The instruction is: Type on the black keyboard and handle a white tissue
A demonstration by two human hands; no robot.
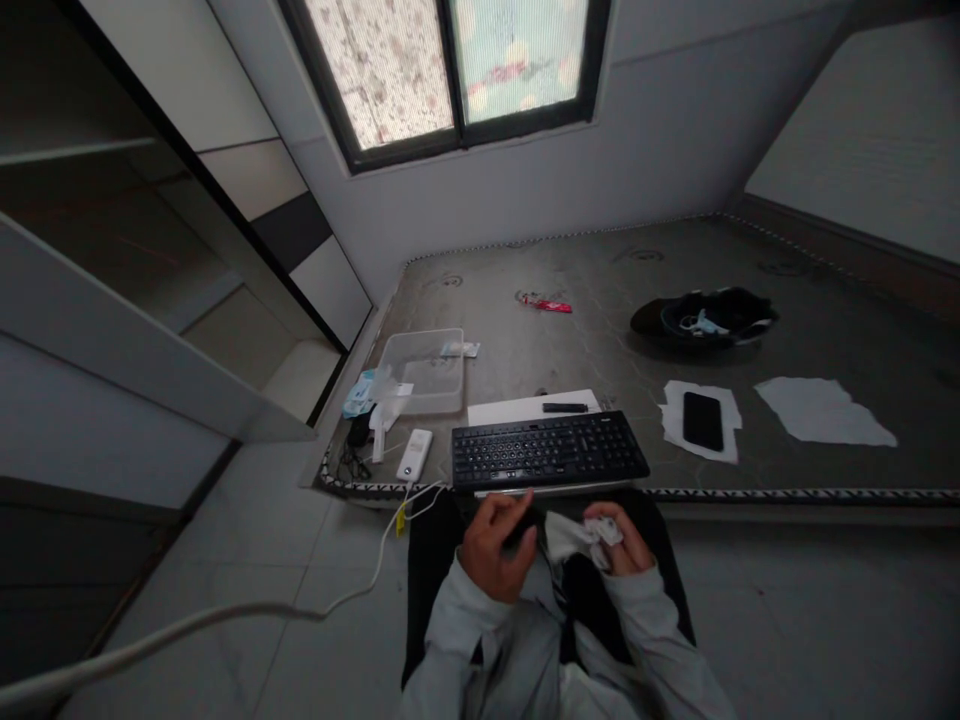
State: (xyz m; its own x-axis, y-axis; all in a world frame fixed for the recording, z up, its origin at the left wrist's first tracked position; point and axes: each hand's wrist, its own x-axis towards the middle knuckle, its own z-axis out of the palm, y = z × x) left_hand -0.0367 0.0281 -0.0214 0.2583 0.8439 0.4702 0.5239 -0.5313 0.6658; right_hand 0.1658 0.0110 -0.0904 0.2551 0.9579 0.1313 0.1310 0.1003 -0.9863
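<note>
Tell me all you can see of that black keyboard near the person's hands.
The keyboard is black, flat and wide, plastic by the look, with rows of small keys whose markings are too fine to read. It lies level at the near edge of the grey mat, partly on a white sheet. Neither hand touches it.

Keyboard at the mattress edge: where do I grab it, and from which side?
Take the keyboard by its two short ends, one hand each, reaching from the near edge. It is long, thin and lies flat, and its front overhangs the mattress edge slightly, so fingers can likely slip beneath. The left hand holds a dark object, the right hand a tissue; free them first.
</note>
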